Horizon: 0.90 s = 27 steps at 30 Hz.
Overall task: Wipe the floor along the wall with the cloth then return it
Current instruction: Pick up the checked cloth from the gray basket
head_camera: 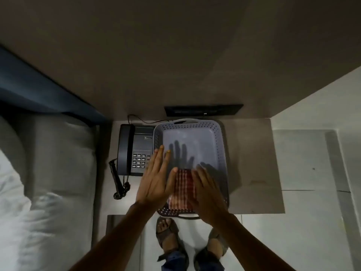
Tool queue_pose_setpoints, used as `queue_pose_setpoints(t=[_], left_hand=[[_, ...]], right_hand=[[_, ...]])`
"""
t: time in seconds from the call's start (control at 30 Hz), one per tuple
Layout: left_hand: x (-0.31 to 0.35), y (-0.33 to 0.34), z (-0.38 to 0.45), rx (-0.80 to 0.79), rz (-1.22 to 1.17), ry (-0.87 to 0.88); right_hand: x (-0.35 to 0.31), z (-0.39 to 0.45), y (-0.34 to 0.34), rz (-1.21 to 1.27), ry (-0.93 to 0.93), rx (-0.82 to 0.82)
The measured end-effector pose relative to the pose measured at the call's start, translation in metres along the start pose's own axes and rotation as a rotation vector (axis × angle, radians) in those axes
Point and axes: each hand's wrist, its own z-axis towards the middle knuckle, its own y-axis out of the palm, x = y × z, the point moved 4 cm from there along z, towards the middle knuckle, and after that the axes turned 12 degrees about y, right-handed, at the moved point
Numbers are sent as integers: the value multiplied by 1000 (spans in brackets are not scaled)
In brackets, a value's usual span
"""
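A red-and-white checked cloth (183, 189) lies folded in the near end of a grey perforated plastic basket (219, 137) on a bedside table. My left hand (156, 177) hovers flat over the basket's left rim, fingers spread, holding nothing. My right hand (207, 194) hovers over the cloth's right side, fingers together and extended, also empty. Both hands cast shadows on the basket floor. Part of the cloth is hidden under my hands.
A dark desk telephone (134, 151) with a coiled cord sits left of the basket on the table (254, 165). A bed with white bedding (39, 182) is at the left. The wall (175, 55) rises behind. My sandalled feet (168, 235) stand on pale floor tiles (302, 231).
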Motion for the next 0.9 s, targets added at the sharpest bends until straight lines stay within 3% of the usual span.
queue_pose_setpoints(t=[0.17,0.27,0.4,0.63,0.73,0.9], left_hand=[[-20,34,34,-56,-36,19],[-26,48,56,-67,-53,50],[-28,64,73,-105,-84,63],[-35,74,76,-100,-58,22],[-32,71,79,-112,-103,-14],[-17,60,72,-32,-256,-69]], right_hand=[[3,31,27,-67,-4,62],[6,35,32,-36,-18,178],[8,40,33,44,-45,182],[7,51,20,229,-111,-73],[15,35,9,322,-139,-73],[49,8,-10,588,83,-211]])
